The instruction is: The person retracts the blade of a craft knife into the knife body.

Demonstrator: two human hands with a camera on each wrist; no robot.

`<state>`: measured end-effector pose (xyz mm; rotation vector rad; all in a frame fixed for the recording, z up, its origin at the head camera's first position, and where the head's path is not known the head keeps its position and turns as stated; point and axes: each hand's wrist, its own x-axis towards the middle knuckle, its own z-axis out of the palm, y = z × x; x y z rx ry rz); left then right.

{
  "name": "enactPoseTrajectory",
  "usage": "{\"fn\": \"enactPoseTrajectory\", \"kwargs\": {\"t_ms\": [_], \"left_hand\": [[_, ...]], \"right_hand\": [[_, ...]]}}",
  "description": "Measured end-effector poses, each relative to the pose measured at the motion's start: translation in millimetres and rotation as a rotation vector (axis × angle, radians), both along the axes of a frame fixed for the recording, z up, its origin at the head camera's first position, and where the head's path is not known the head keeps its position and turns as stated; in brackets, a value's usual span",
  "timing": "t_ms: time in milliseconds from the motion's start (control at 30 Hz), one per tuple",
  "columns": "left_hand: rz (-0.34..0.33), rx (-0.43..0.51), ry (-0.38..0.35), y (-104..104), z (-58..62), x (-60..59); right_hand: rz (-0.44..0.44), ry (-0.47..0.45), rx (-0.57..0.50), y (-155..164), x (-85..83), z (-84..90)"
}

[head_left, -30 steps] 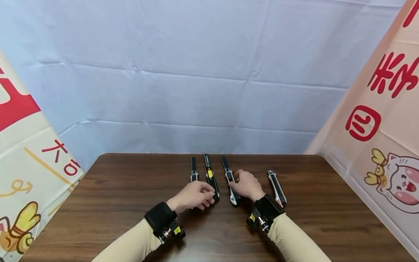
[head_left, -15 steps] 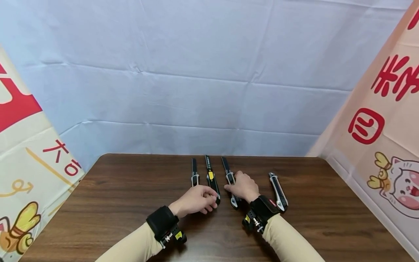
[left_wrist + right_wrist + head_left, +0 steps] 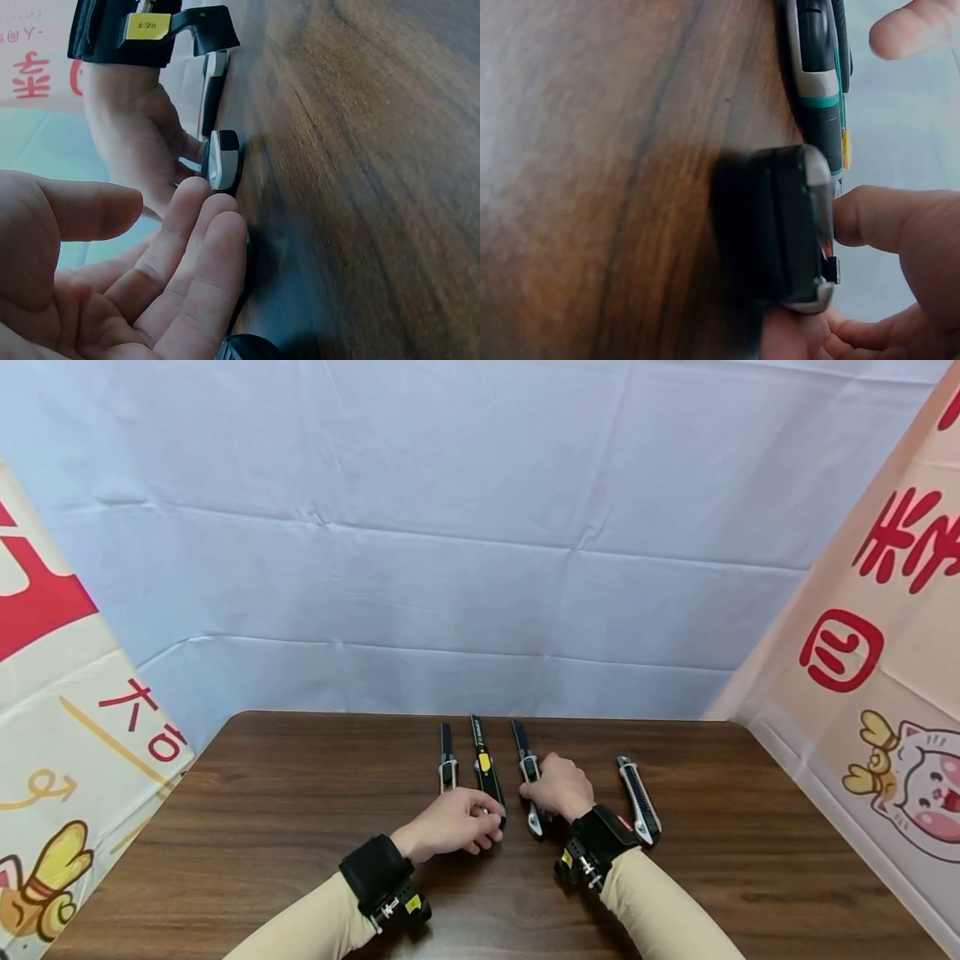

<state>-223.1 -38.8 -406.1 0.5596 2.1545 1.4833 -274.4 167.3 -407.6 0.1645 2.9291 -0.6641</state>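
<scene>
four slim utility knives lie side by side on the dark wood-grain worktop [image 3: 285, 793], long axes running away from the person. the right hand [image 3: 558, 787] lies on the black-and-silver utility knife [image 3: 529, 777], thumb and fingers pinching its near end, as the right wrist view shows. the left hand [image 3: 450, 821], fingers loosely curled and holding nothing, sits at the near end of the black knife with a yellow slider [image 3: 485, 767], fingertips touching it.

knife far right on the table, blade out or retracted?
Cannot tell for sure. The far-right knife lies flat, untouched, right of the right hand; no blade shows past its far tip, but it is too small to confirm.
</scene>
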Motion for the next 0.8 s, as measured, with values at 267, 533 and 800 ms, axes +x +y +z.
{"fn": "enactPoseTrajectory", "kwargs": {"t_ms": [267, 533, 800], "left_hand": [[-0.030, 0.002, -0.020, 8.3, 0.8, 6.6], [-0.040, -0.006, -0.024, 24.6, -0.6, 11.2], [-0.017, 0.017, -0.075, 42.9, -3.6, 12.8]], "right_hand": [[0.013, 0.055, -0.050, 5.2, 9.9, 1.8], [0.025, 0.090, -0.149, 11.1, 25.7, 6.5], [0.029, 0.128, -0.192, 13.5, 37.0, 13.6]]}}
